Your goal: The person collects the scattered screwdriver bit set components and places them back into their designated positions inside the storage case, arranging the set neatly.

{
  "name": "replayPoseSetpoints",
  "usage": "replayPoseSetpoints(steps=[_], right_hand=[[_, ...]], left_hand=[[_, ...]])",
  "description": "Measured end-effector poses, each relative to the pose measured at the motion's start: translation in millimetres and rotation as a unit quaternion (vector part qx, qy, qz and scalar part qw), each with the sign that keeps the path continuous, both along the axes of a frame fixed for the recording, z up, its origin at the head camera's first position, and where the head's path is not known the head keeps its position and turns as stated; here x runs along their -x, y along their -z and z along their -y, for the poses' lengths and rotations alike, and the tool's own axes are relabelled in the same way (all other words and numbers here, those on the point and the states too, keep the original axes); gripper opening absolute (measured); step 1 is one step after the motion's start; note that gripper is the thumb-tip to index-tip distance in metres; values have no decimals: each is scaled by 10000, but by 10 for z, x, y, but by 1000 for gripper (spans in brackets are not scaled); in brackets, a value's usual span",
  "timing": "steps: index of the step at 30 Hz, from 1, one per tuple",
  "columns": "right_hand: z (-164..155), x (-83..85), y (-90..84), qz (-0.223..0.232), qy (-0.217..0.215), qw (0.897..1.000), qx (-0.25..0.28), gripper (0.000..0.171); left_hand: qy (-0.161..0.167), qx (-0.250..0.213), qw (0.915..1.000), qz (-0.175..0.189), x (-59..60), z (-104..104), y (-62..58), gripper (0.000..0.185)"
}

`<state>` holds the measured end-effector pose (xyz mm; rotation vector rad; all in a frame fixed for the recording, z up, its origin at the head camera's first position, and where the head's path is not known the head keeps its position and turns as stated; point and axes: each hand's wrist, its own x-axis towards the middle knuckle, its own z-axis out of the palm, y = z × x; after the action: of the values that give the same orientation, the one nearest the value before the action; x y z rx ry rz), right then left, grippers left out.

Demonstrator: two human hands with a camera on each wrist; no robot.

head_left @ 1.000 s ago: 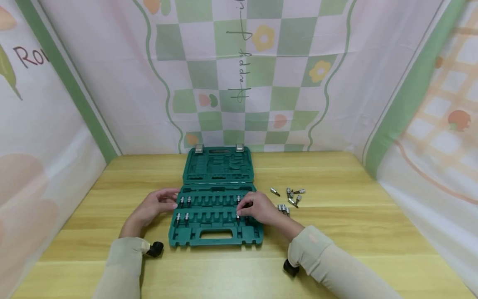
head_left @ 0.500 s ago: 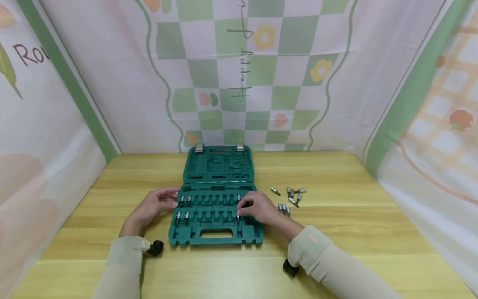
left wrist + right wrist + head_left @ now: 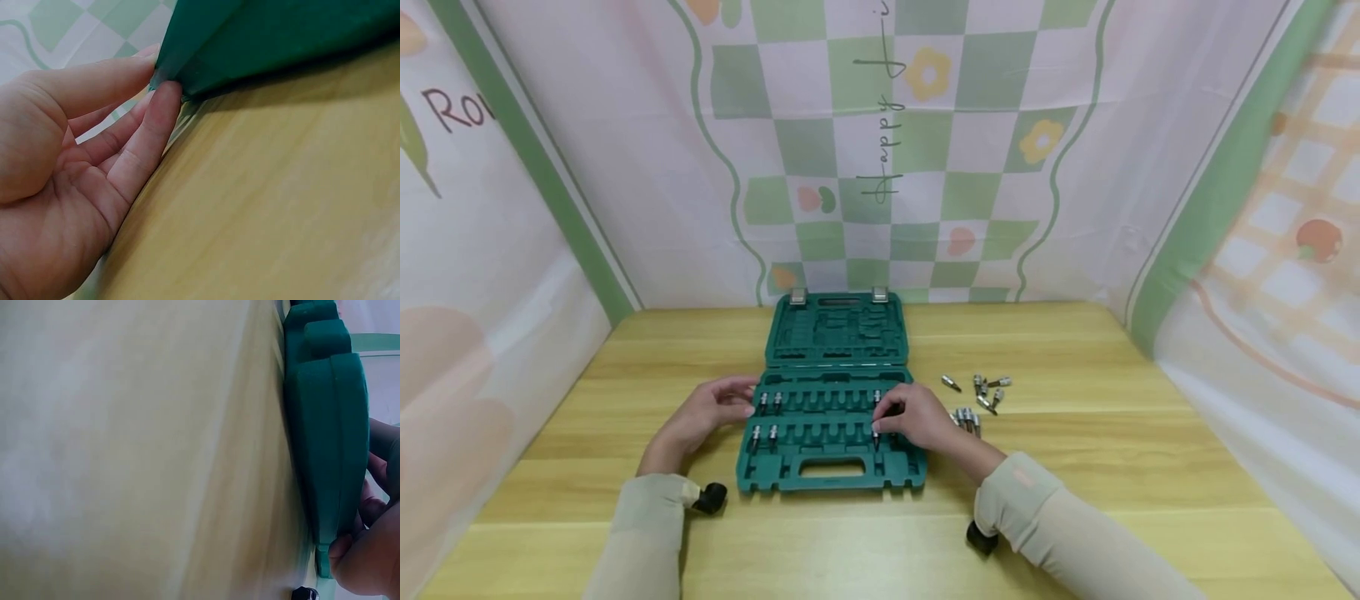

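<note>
A green plastic tool case (image 3: 835, 482) lies unfolded on the table, its lid toward the back. My right hand (image 3: 917, 417) is over the case's right side, thumb and index finger pinching the silver head of a bit socket (image 3: 876, 442). That bit socket stands in the front row of slots, dark tip toward me; the hand hides the slots to its right. At the case's left edge is my left hand (image 3: 703, 412); in the left wrist view its thumb and fingertips hold the green edge. Bit sockets (image 3: 772, 436) also sit in the leftmost slots of both rows.
Right of the case, several loose bit sockets (image 3: 987, 403) lie scattered, and a tight cluster of bit sockets (image 3: 967, 419) lies close behind my right wrist. The lid (image 3: 837, 329) has two metal latches along its far edge. A patterned cloth (image 3: 880, 167) hangs behind the table.
</note>
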<state>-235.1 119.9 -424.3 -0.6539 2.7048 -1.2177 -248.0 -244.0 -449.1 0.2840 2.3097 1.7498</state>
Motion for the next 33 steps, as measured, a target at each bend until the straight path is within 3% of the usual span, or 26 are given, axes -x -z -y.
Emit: replayPoseSetpoints(steps=[14, 23, 33], right_hand=[[21, 22, 19, -114, 23, 9998, -147, 11], [-34, 35, -61, 425, 140, 9986, 290, 6], [-158, 118, -151, 420, 486, 9970, 434, 5]], left_hand=[[-16, -64, 10000, -21, -1, 5, 0, 50], [35, -57, 10000, -62, -3, -5, 0, 50], [85, -70, 9999, -101, -33, 1, -43, 51]])
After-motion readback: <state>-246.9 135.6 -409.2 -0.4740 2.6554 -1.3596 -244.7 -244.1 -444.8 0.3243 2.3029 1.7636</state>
